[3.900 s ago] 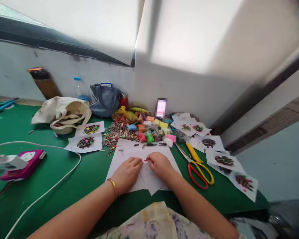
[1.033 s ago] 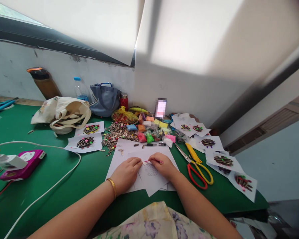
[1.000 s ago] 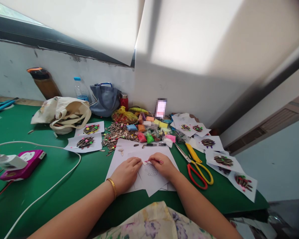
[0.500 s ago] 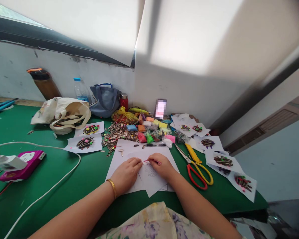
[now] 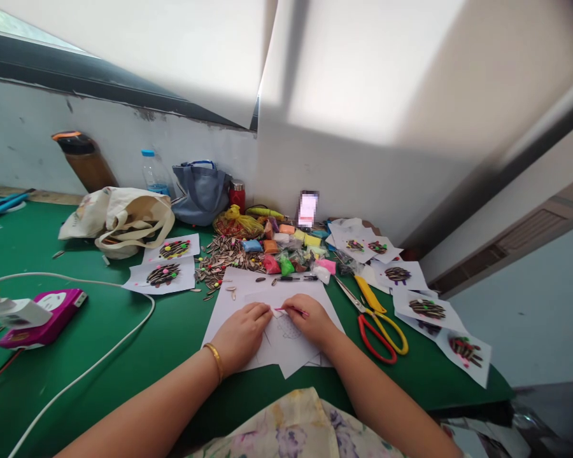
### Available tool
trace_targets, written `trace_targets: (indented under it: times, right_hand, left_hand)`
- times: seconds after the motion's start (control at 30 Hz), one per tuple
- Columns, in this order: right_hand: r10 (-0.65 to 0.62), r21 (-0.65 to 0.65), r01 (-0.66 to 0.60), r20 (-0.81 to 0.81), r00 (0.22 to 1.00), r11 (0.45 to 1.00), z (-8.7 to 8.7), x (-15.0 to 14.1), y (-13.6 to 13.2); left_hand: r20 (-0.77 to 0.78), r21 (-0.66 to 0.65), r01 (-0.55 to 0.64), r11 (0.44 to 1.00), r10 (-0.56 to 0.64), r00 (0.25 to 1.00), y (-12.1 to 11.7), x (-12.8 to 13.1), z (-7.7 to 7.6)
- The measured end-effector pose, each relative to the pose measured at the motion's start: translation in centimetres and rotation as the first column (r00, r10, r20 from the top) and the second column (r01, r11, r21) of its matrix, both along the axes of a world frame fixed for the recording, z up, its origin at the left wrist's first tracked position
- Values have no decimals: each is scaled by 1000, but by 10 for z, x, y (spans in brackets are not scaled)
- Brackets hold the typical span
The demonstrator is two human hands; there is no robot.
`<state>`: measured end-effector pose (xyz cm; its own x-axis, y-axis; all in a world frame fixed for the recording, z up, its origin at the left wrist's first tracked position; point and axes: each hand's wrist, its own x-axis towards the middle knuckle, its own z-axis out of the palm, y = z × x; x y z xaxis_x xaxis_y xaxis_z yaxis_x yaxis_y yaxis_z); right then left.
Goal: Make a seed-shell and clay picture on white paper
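My right hand [image 5: 309,318] pinches a thin pink pen [image 5: 300,310], its tip down on a white sheet of paper [image 5: 292,351]. A faint round drawing [image 5: 289,327] shows on that sheet, partly covered by my right hand. My left hand [image 5: 244,331] lies on the paper to the left, fingers stretched out and pressing it down, with its fingertips close to the pen tip. Beneath is a larger white sheet [image 5: 219,318], with a black pen [image 5: 296,278] and a few sunflower seeds near its top edge.
Scissors [image 5: 382,334] and a yellow utility knife [image 5: 370,294] lie to the right. Seed-decorated sheets [image 5: 442,318] are spread beyond them. Behind are a seed pile [image 5: 224,257], bagged coloured clay [image 5: 270,262] and a phone [image 5: 308,210]. A white cable [image 5: 100,364] crosses the left side.
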<state>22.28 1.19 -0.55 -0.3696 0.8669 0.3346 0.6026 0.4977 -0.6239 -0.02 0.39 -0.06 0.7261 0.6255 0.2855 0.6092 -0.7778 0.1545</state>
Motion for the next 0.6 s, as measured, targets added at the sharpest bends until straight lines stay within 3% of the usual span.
trace_targets:
  times: [0.2,0.6]
  right_hand:
    - [-17,22,16,21,1000,1000,-3,-3,1]
    - [-33,58,33,2,999,998,-3,-5,2]
  left_hand:
    - [53,-10,4,1000,-3,999,1,-1,-4]
    - [10,-4,-11,1000,11,1000,1,1,-2]
